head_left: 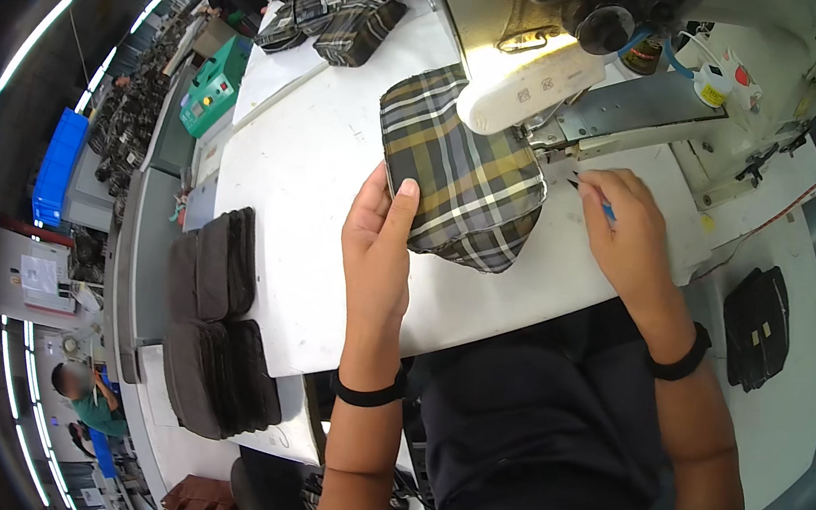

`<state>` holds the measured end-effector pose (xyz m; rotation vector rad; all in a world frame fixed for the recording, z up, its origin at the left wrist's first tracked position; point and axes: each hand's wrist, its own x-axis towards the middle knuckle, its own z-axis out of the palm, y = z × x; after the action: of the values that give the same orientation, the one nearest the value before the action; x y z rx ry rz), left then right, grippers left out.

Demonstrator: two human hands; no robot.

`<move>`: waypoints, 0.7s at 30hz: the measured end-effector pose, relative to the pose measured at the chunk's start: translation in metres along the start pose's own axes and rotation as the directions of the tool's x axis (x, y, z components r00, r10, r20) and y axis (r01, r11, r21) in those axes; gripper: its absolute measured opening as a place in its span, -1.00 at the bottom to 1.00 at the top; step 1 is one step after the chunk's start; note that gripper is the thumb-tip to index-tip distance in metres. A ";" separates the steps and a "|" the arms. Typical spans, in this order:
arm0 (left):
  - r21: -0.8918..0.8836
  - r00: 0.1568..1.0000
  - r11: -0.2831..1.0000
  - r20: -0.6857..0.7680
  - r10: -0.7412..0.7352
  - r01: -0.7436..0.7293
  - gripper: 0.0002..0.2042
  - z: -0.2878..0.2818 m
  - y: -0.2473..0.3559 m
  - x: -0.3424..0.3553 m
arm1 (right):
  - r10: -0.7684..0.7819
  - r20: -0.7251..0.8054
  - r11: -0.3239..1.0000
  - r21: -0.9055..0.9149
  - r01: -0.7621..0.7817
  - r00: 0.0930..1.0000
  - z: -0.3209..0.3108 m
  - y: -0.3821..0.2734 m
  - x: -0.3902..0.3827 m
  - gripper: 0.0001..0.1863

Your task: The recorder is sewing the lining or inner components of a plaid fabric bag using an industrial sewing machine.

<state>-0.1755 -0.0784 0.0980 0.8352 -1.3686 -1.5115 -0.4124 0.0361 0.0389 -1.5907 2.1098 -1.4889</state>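
Your left hand (379, 242) grips plaid pouch (462, 176) | right hand (632, 235) pinches blue tool (603, 207) | white tabletop (308, 163), dark pouch stacks (214, 324) | factory hall behind

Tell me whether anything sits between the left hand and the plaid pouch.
Nothing visible does. The left hand already grips the plaid pouch at its left edge, thumb on top. The pouch's far end lies under the sewing machine head.

Both bare forearms enter from the lower edge, dark band on each wrist, left hand (379, 242) upright, fingers extended, thumb pressed forward, right hand (631, 240) curled knuckles-up, fingertips pinched together
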 end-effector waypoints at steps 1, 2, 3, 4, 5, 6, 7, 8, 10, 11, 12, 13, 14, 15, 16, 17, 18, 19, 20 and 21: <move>-0.026 1.000 1.000 -0.011 -0.009 0.008 -0.54 0.001 0.000 -0.001 | -0.282 -0.062 0.893 -0.383 0.238 0.957 -0.001 0.011 0.000 -0.78; -0.091 0.998 0.994 -0.004 -0.065 0.064 -0.52 0.003 0.002 -0.004 | -0.133 0.031 0.872 -0.472 0.132 0.991 -0.003 0.016 -0.006 -0.66; -0.160 0.993 0.980 0.003 -0.121 0.120 -0.49 0.004 0.002 -0.007 | -0.143 0.063 0.857 -0.491 0.155 0.988 0.000 0.021 -0.009 -0.66; -0.212 0.982 0.959 0.034 -0.185 0.188 -0.42 0.004 0.003 -0.010 | -0.183 0.086 0.824 -0.530 0.201 0.979 -0.002 0.026 -0.009 -0.67; -0.211 0.974 0.952 0.079 -0.211 0.223 -0.40 -0.001 -0.001 -0.009 | -0.225 0.113 0.785 -0.567 0.249 0.968 -0.003 0.032 -0.009 -0.68; -0.224 0.973 0.947 0.059 -0.223 0.230 -0.39 0.001 -0.002 -0.011 | -0.290 0.142 0.762 -0.564 0.318 0.946 -0.002 0.036 -0.009 -0.68; -0.245 0.971 0.940 0.042 -0.235 0.238 -0.39 0.007 0.003 -0.013 | -0.331 0.157 0.738 -0.571 0.359 0.930 -0.001 0.038 -0.009 -0.69; -0.257 0.971 0.937 0.028 -0.239 0.238 -0.38 0.010 0.002 -0.013 | -0.340 0.161 0.764 -0.527 0.372 0.926 -0.003 0.043 -0.010 -0.69; -0.272 0.973 0.936 0.003 -0.233 0.225 -0.37 0.010 -0.001 -0.012 | -0.260 0.207 0.809 -0.487 0.330 0.943 -0.005 0.040 -0.005 -0.71; -0.265 0.973 0.940 -0.028 -0.230 0.215 -0.37 0.011 -0.001 -0.013 | -0.235 0.214 0.829 -0.464 0.311 0.948 -0.006 0.037 -0.002 -0.71; -0.264 0.971 0.942 -0.064 -0.232 0.208 -0.40 0.012 0.000 -0.015 | -0.238 0.233 0.819 -0.474 0.324 0.943 -0.004 0.035 -0.001 -0.71; -0.256 0.967 0.945 -0.098 -0.234 0.203 -0.43 0.014 -0.001 -0.017 | -0.210 0.205 0.866 -0.414 0.279 0.956 -0.004 0.032 0.000 -0.72; -0.266 0.966 0.942 -0.099 -0.239 0.206 -0.43 0.014 -0.005 -0.017 | -0.176 0.173 0.910 -0.347 0.228 0.969 -0.003 0.030 0.000 -0.73; -0.271 0.968 0.936 -0.042 -0.246 0.226 -0.47 0.013 -0.009 -0.016 | -0.179 0.182 0.910 -0.343 0.233 0.967 -0.003 0.031 -0.002 -0.73; -0.271 0.968 0.930 0.016 -0.251 0.246 -0.51 0.012 -0.010 -0.017 | -0.176 0.125 0.940 -0.272 0.204 0.976 -0.004 0.033 -0.004 -0.74; -0.267 0.968 0.932 0.009 -0.252 0.245 -0.51 0.012 -0.009 -0.018 | -0.165 0.067 0.965 -0.197 0.175 0.984 -0.003 0.034 -0.007 -0.74; -0.255 0.962 0.929 0.012 -0.273 0.267 -0.54 0.016 -0.009 -0.019 | -0.168 0.070 0.965 -0.190 0.179 0.983 -0.003 0.039 -0.008 -0.74; -0.242 0.956 0.926 0.016 -0.294 0.289 -0.57 0.020 -0.009 -0.019 | -0.169 0.037 0.966 -0.191 0.173 0.985 -0.003 0.044 -0.009 -0.75; -0.234 0.952 0.925 -0.002 -0.307 0.298 -0.59 0.022 -0.008 -0.017 | -0.168 0.004 0.968 -0.191 0.166 0.986 -0.003 0.048 -0.010 -0.76; -0.229 0.951 0.926 -0.005 -0.308 0.299 -0.59 0.022 -0.008 -0.017 | -0.165 0.003 0.969 -0.185 0.163 0.986 -0.003 0.045 -0.011 -0.76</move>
<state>-0.1911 -0.0540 0.0920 0.9585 -1.0447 -1.8385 -0.4397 0.0452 0.0026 -1.8663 2.2300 -1.3850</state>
